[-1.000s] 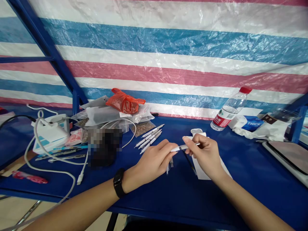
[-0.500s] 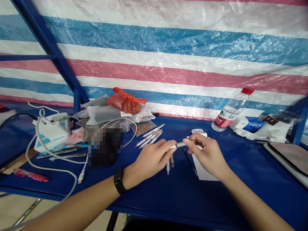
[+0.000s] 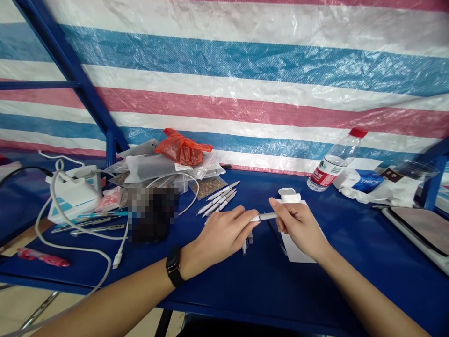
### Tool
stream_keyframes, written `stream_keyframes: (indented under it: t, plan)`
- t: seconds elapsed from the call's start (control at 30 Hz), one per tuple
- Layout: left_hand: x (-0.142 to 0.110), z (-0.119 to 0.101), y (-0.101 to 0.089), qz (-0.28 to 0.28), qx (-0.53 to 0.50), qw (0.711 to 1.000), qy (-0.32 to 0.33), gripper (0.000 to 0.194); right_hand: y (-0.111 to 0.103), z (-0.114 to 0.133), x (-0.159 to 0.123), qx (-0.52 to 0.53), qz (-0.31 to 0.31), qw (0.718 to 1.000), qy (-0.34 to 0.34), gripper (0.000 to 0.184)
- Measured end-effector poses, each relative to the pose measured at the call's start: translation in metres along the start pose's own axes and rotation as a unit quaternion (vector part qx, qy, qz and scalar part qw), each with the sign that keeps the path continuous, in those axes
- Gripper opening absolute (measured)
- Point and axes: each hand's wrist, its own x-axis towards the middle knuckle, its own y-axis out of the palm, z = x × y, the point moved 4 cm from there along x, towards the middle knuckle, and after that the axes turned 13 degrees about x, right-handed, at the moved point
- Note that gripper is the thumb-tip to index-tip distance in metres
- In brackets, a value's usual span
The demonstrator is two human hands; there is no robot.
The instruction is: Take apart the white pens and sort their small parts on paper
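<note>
White-and-grey pen [image 3: 266, 216]: held over the blue table [image 3: 224, 288], back from its front edge.
Left hand [image 3: 224, 234]: fingers pinched round the white end.
Right hand [image 3: 302, 227]: fingers gripping the grey end.
Pen joint [image 3: 259, 217]: apparently being fitted or turned; next move calls for both ends aligned.

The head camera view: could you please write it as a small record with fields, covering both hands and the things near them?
left hand: the left hand pinches the white end of a pen
right hand: the right hand holds its grey part; the far tip is hidden
pen position: above the blue table, between both hands
loose pens: white-and-grey pens lie beyond the left hand
under right hand: white paper, partly covered
beyond right hand: small white case, lid open
back right: clear bottle, red cap
</note>
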Motion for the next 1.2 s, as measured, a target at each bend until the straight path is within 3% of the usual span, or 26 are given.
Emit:
stream_keyframes:
  t: [0.17,0.3,0.4,0.53,0.6,0.73,0.83,0.93,1.07,1.2]
  plan:
    - [0.001,0.004,0.000,-0.002,0.007,1.000,-0.005,0.038,0.001,0.010,0.001,0.002,0.036,0.998,-0.051,0.047]
    - [0.000,0.006,-0.002,-0.023,0.037,0.999,0.018,0.038,0.006,0.011,0.000,-0.073,0.024,0.995,-0.068,0.056]
    - [-0.001,0.001,-0.007,-0.057,0.094,0.993,0.040,0.035,0.011,0.004,0.000,-0.038,0.019,0.998,-0.037,0.064]
    - [0.002,-0.006,-0.015,-0.074,0.177,0.978,0.080,0.033,0.011,-0.005,0.002,0.045,0.048,0.996,0.061,0.067]
    - [0.005,0.000,-0.016,-0.045,0.202,0.976,0.063,0.032,0.005,-0.005,0.003,0.034,0.039,0.996,0.074,0.066]
    - [0.010,0.034,-0.015,0.074,0.248,0.962,-0.080,0.027,-0.013,-0.004,0.007,-0.152,-0.033,0.988,0.024,0.048]
    - [0.010,0.057,-0.011,0.170,0.249,0.944,-0.137,0.024,-0.012,-0.013,0.006,-0.287,-0.010,0.958,0.029,0.030]
    - [0.009,0.066,-0.006,0.211,0.236,0.938,-0.143,0.020,-0.004,-0.020,0.005,-0.335,0.021,0.941,0.031,0.025]
    - [0.011,0.056,-0.005,0.156,0.245,0.948,-0.128,0.019,0.008,-0.018,0.002,-0.346,0.028,0.935,0.075,0.028]
    - [0.009,0.020,-0.003,0.083,0.211,0.969,-0.096,0.036,0.016,-0.015,0.000,-0.352,0.018,0.930,0.105,0.028]
